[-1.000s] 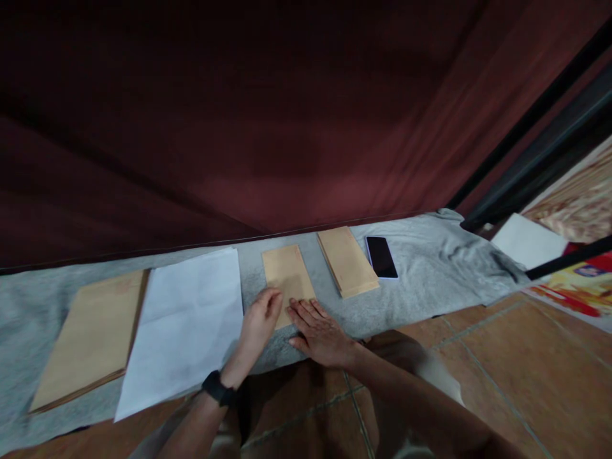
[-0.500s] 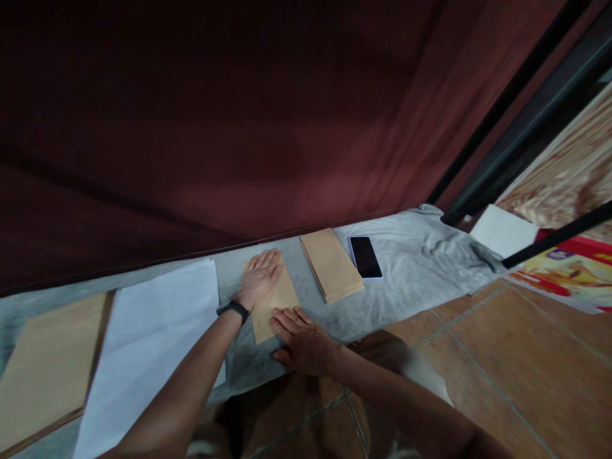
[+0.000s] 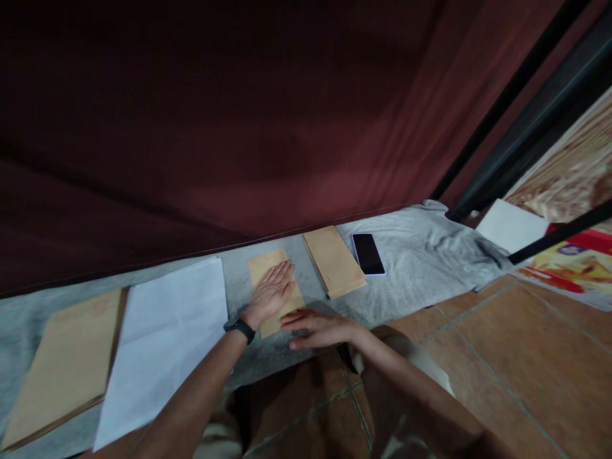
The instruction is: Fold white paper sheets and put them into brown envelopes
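A small brown envelope (image 3: 264, 266) lies on the grey cloth (image 3: 421, 261) in front of me. My left hand (image 3: 271, 294), with a black band on the wrist, rests flat on it with the fingers spread. My right hand (image 3: 318, 327) hovers open just above the cloth at the envelope's near right corner, holding nothing. A stack of like envelopes (image 3: 333, 260) lies to the right, apart from both hands.
A black phone (image 3: 368, 254) lies right of the stack. A white sheet (image 3: 162, 338) and a large brown envelope stack (image 3: 62, 360) lie to the left. A dark red curtain hangs behind the cloth. Brown floor tiles, a white paper (image 3: 511, 226) and black bars are at right.
My left hand slid from the envelope's near edge up along it and came back to its middle. My right hand lifted off the envelope's near end and turned rightwards.
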The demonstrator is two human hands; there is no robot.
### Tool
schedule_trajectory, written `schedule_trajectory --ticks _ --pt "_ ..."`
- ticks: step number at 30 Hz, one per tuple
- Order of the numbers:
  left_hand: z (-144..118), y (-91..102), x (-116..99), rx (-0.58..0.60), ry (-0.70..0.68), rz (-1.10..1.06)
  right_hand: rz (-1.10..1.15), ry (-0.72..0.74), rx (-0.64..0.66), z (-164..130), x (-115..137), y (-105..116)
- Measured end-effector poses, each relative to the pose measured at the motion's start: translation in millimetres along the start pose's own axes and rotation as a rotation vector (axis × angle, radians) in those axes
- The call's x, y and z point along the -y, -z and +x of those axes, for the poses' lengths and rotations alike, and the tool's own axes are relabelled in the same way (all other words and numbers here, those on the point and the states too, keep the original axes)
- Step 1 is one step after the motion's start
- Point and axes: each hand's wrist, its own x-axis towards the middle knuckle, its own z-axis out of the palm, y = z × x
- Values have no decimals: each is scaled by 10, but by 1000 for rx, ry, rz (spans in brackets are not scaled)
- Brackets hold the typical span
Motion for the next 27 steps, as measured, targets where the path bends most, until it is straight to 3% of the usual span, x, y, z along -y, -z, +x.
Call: schedule_trajectory --ticks 9,12,15,18,20,27 --pt "-375 25 -248 19 -92 -60 369 -62 -31 -21 -146 155" --pt "-489 48 -330 37 -107 -72 529 -32 -173 32 -222 189" --pt "-601 43 -410 48 -115 -67 594 -60 -420 142 -301 203" --pt "-719 24 -489 69 -140 -49 480 -168 -641 262 -339 185" --pt "-803 19 -545 81 -148 -43 339 -237 -696 315 -329 163" --pt "-1053 36 -752 118 -125 -81 -207 -296 -532 312 -188 118"
